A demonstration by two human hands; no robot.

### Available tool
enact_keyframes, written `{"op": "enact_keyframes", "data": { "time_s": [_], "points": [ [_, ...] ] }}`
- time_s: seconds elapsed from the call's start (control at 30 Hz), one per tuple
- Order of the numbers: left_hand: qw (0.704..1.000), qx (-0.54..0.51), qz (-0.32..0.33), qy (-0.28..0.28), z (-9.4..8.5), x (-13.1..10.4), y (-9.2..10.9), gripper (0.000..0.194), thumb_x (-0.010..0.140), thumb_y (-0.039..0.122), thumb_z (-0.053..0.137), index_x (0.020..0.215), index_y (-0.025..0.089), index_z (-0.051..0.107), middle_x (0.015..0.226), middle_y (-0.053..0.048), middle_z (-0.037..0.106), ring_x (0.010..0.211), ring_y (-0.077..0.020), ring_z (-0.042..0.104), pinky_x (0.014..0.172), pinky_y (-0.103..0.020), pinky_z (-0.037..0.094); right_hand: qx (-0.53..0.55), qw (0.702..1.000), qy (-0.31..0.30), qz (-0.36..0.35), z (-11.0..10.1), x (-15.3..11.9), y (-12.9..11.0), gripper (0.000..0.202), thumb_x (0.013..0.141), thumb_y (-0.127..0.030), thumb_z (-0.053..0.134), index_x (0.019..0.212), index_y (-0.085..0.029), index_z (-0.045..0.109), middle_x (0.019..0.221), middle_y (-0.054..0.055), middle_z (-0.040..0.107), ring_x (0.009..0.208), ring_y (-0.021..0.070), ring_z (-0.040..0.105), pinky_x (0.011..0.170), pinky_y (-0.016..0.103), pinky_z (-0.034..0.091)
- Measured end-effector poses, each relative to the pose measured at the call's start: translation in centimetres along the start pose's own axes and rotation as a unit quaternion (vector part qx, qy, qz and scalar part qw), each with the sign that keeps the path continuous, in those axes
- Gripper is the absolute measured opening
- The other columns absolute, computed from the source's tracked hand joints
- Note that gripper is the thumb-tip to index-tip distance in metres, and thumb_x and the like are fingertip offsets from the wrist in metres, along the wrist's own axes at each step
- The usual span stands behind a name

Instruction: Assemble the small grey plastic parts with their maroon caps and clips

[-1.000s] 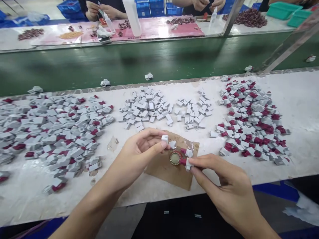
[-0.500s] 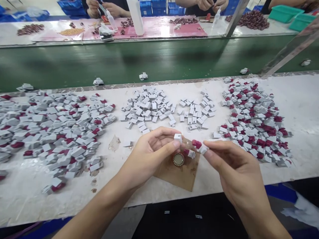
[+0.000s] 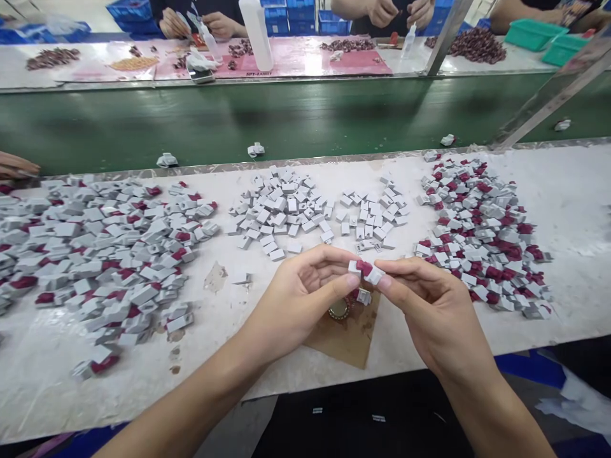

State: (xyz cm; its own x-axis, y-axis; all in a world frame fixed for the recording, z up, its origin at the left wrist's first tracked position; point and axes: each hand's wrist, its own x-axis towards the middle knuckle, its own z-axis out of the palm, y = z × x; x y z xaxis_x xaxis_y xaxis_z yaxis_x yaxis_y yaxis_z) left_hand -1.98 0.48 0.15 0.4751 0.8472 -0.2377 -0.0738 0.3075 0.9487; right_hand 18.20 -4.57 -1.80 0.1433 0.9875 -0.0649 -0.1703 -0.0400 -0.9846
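Between the thumb and fingers of my left hand (image 3: 305, 296) is a small light-grey plastic block (image 3: 354, 268). My right hand (image 3: 429, 302) pinches a grey and dark-red plastic piece (image 3: 370, 271) by its grey end. The piece's red part meets the grey block; how far one sits inside the other I cannot tell. Below the hands lies a brown board (image 3: 356, 346), carrying a round metal cap (image 3: 339, 310), partly hidden by my left hand. Another grey and red piece (image 3: 363, 296) is beside the cap.
Grey blocks (image 3: 286, 203) lie in heaps behind my hands. Mixed grey and red pieces are piled left (image 3: 114, 242) and right (image 3: 482, 229). Beyond runs a green conveyor belt (image 3: 305, 121) with several pieces on it. Other people's hands (image 3: 222, 25) work across it; one hand (image 3: 16, 166) is at far left.
My two hands have come together, bringing the red part against the grey block. Pieces on the belt have shifted left. Another person's hand has appeared at the left edge.
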Motion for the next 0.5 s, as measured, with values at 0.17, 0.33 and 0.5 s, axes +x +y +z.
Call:
{"op": "enact_keyframes", "data": {
  "time_s": [0.17, 0.33, 0.5],
  "points": [
    [0.997, 0.064, 0.031, 0.005, 0.0, 0.2, 1.1, 0.010, 0.100, 0.034, 0.088, 0.108, 0.028, 0.087, 0.102, -0.005, 0.088, 0.094, -0.0277, 0.084, 0.085, -0.039, 0.069, -0.014, 0.999, -0.044, -0.004, -0.4, 0.7, -0.9, 0.010, 0.093, -0.026, 0.096, 0.099, -0.034, 0.095, 0.098, 0.002, 0.092, 0.089, 0.0212, 0.090, 0.077, 0.026, 0.075],
    [0.975, 0.206, 0.081, -0.032, -0.9, 3.8, 3.9, 0.006, 0.097, 0.032, 0.085, 0.100, 0.027, 0.086, 0.100, -0.005, 0.087, 0.093, -0.0281, 0.081, 0.086, -0.041, 0.066, -0.062, 0.996, -0.056, -0.014, -1.1, 3.6, -2.6, 0.013, 0.088, -0.034, 0.100, 0.099, -0.030, 0.092, 0.098, 0.003, 0.091, 0.092, 0.0244, 0.089, 0.083, 0.037, 0.076],
    [0.914, 0.383, 0.130, 0.037, -2.9, 13.4, 6.8, 0.008, 0.095, 0.027, 0.083, 0.100, 0.022, 0.085, 0.110, -0.011, 0.084, 0.099, -0.0295, 0.076, 0.090, -0.044, 0.060, -0.374, 0.922, 0.027, -0.097, -3.9, 13.8, -5.5, 0.027, 0.098, -0.020, 0.081, 0.123, -0.025, 0.089, 0.119, 0.011, 0.089, 0.092, 0.0279, 0.086, 0.084, 0.047, 0.074]
  ]
}}
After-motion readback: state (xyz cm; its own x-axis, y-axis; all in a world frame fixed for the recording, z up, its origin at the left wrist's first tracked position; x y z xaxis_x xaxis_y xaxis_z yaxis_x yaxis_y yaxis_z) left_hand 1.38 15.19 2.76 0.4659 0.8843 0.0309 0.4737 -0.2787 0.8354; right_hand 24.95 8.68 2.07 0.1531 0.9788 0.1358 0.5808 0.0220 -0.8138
